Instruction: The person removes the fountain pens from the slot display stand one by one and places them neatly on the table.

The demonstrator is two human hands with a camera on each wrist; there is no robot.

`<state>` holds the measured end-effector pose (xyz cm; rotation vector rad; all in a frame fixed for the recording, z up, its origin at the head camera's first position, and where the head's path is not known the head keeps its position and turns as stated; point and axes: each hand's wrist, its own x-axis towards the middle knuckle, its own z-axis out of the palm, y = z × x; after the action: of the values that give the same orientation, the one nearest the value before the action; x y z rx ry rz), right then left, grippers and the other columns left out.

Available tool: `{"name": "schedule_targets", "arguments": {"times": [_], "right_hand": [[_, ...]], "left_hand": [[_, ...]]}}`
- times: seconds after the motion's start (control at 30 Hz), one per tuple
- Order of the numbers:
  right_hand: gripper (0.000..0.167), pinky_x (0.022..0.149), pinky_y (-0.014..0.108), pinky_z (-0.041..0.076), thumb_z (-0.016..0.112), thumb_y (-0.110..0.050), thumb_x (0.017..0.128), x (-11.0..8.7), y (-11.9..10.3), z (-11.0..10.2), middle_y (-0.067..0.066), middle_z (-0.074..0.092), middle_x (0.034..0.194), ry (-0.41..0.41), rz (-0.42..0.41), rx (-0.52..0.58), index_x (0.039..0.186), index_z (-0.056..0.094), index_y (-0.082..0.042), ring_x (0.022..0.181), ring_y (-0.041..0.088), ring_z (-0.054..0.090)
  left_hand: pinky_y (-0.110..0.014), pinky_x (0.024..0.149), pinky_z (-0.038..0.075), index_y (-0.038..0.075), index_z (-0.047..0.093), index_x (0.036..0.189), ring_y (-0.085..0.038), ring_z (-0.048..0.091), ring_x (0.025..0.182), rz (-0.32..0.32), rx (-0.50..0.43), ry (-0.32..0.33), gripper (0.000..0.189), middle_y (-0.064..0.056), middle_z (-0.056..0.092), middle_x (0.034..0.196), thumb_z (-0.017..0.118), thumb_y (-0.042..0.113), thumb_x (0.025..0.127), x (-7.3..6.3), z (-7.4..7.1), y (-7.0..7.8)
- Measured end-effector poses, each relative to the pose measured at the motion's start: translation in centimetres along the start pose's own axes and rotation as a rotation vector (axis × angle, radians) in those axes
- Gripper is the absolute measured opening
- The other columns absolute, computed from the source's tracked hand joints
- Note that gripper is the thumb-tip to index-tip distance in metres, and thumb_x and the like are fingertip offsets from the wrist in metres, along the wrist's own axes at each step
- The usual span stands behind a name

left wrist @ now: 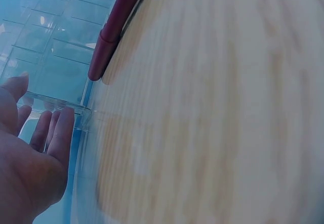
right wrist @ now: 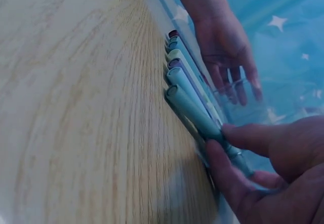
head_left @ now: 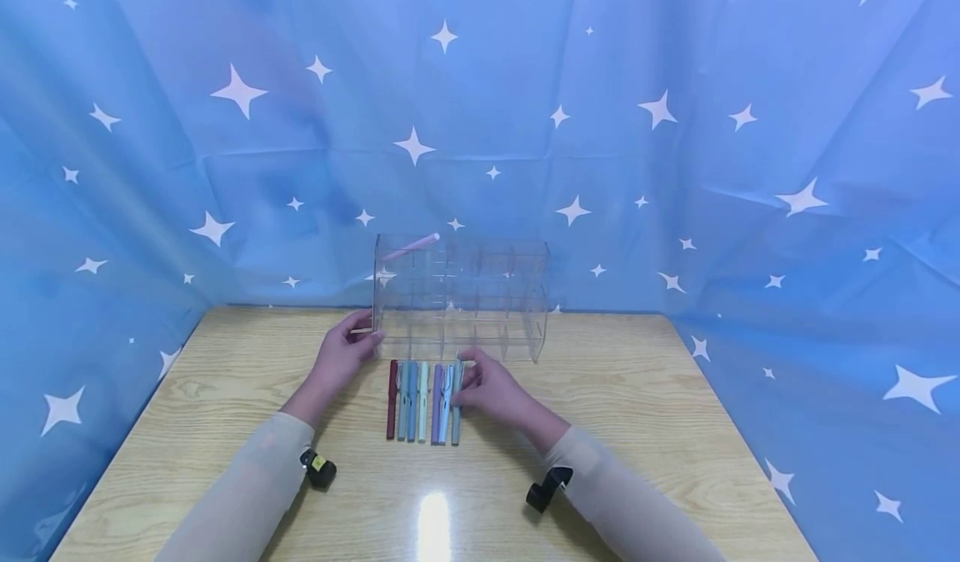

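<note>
A clear acrylic organizer [head_left: 491, 299] with several compartments stands at the back of the table. My left hand [head_left: 348, 347] holds its left side, thumb at the front edge and fingers along the side wall. A lilac pen [head_left: 411, 248] leans in its upper left part. In front lies a row of capped pens, from a dark red pen [head_left: 392, 399] on the left, past a pale green pen [head_left: 423, 403] and a purple pen [head_left: 437, 403]. At the right end, my right hand [right wrist: 273, 168] pinches a teal pen [right wrist: 190, 107] between thumb and fingers, beside a light blue pen [head_left: 447, 403].
The wooden table [head_left: 637, 429] reaches back to a blue curtain [head_left: 495, 112] with white stars, hanging close behind the organizer. A small black camera is strapped to each wrist, over pale sleeves [head_left: 247, 479].
</note>
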<state>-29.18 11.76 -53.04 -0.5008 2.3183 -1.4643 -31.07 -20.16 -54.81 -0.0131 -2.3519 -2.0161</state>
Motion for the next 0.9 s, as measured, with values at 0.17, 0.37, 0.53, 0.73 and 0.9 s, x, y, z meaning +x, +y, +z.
{"name": "schedule_targets", "arguments": {"times": [0.17, 0.37, 0.53, 0.73, 0.9], "right_hand": [[0.081, 0.082, 0.034, 0.065, 0.089, -0.003, 0.091, 0.10, -0.35, 0.16, 0.015, 0.070, 0.110, -0.007, 0.034, -0.056, 0.159, 0.046, 0.004, 0.093, 0.021, 0.068], [0.080, 0.085, 0.035, 0.063, 0.091, -0.006, 0.089, 0.18, -0.81, 0.51, 0.011, 0.070, 0.111, 0.022, 0.063, -0.131, 0.157, 0.051, 0.004, 0.097, 0.021, 0.066], [0.075, 0.089, 0.036, 0.062, 0.091, -0.008, 0.089, 0.21, -0.89, 0.60, 0.014, 0.069, 0.114, 0.031, 0.062, -0.155, 0.154, 0.055, 0.005, 0.100, 0.022, 0.064], [0.075, 0.092, 0.038, 0.063, 0.090, -0.007, 0.091, 0.04, -0.91, 0.60, 0.016, 0.069, 0.117, 0.028, 0.045, -0.156, 0.156, 0.054, 0.006, 0.103, 0.023, 0.065], [0.076, 0.087, 0.033, 0.065, 0.088, -0.004, 0.092, 0.19, -0.66, 0.72, 0.015, 0.069, 0.118, 0.025, 0.038, -0.132, 0.158, 0.051, 0.008, 0.104, 0.023, 0.067]], "left_hand": [[-0.031, 0.100, 0.064, 0.006, 0.051, 0.164, -0.041, 0.063, 0.135, 0.004, 0.009, 0.003, 0.062, -0.024, 0.059, 0.148, 0.075, 0.018, 0.108, -0.05, -0.16, -0.09], [-0.031, 0.101, 0.064, 0.007, 0.051, 0.164, -0.042, 0.063, 0.135, 0.012, 0.022, 0.001, 0.063, -0.025, 0.059, 0.149, 0.076, 0.021, 0.108, -0.14, -0.21, -0.17], [-0.029, 0.100, 0.064, 0.007, 0.050, 0.164, -0.042, 0.062, 0.135, 0.012, 0.022, -0.001, 0.063, -0.025, 0.058, 0.150, 0.075, 0.020, 0.108, -0.15, -0.17, -0.16], [-0.028, 0.100, 0.063, 0.006, 0.049, 0.165, -0.042, 0.061, 0.137, 0.014, 0.007, -0.004, 0.062, -0.025, 0.057, 0.152, 0.074, 0.018, 0.109, -0.10, -0.16, -0.22], [-0.029, 0.101, 0.064, 0.006, 0.049, 0.165, -0.043, 0.061, 0.137, 0.015, -0.001, -0.005, 0.062, -0.026, 0.056, 0.152, 0.074, 0.016, 0.109, -0.10, -0.08, -0.22]]}}
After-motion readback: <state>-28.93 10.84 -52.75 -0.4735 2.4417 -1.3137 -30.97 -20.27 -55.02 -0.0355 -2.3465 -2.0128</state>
